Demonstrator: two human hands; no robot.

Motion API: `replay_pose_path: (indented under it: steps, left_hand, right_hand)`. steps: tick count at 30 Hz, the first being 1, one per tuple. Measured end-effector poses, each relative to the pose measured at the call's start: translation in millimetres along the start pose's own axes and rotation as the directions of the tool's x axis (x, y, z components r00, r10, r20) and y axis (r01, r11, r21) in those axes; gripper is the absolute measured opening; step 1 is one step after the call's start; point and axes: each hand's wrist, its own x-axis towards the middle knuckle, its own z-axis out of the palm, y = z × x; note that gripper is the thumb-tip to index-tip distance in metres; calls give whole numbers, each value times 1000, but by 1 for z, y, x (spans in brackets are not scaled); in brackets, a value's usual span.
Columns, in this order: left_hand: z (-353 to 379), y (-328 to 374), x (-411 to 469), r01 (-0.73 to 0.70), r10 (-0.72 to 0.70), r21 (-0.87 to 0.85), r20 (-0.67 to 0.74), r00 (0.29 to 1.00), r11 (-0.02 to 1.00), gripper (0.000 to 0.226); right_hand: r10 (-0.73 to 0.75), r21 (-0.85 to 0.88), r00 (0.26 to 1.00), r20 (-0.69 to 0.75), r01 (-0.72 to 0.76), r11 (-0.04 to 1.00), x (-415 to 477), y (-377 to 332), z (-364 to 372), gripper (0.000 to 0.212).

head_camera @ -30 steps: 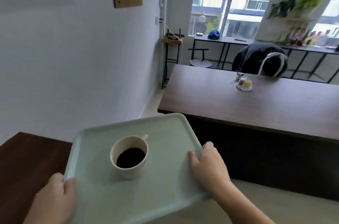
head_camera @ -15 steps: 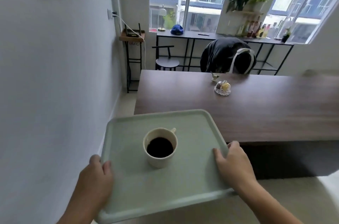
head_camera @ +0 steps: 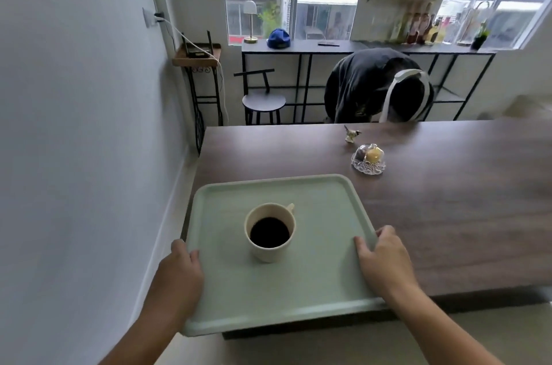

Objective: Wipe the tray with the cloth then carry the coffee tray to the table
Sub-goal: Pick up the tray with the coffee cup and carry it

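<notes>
A pale green tray (head_camera: 322, 206) is held level over the near left corner of the dark wooden table (head_camera: 448, 215). A cream cup of black coffee (head_camera: 270, 231) stands upright near the tray's middle. My left hand (head_camera: 179, 272) grips the tray's left rim, thumb on top. My right hand (head_camera: 385, 263) grips the right rim the same way. Whether the tray touches the tabletop cannot be told. No cloth is in view.
A glass dish with sweets (head_camera: 369, 160) and a small bird figurine (head_camera: 351, 134) sit on the table beyond the tray. A person in dark clothes (head_camera: 373, 87) bends over behind the table. A white wall (head_camera: 74, 155) runs close on the left; a stool (head_camera: 263, 102) stands by the window counter.
I have come closer to the table with the tray in both hands. The tray now lies over the table's near left corner instead of in front of it.
</notes>
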Motion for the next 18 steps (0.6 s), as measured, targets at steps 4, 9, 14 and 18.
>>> replay_pose_path:
  steps: [4, 9, 14, 18]
  left_hand:
    - [29, 31, 43, 5, -7, 77, 17, 1000, 997, 23]
    - [63, 59, 92, 21, -29, 214, 32, 999, 977, 24]
    - [80, 69, 131, 23, -30, 291, 21, 999, 956, 26]
    - [85, 67, 145, 5, -21, 343, 42, 999, 939, 26]
  right_hand:
    - [34, -80, 999, -31, -36, 996, 63, 6, 18, 30]
    - [31, -154, 998, -47, -38, 987, 133, 10, 39, 29]
    - [46, -188, 998, -43, -53, 981, 172, 9, 61, 29]
    - [39, -261, 999, -38, -47, 964, 183, 10, 72, 31]
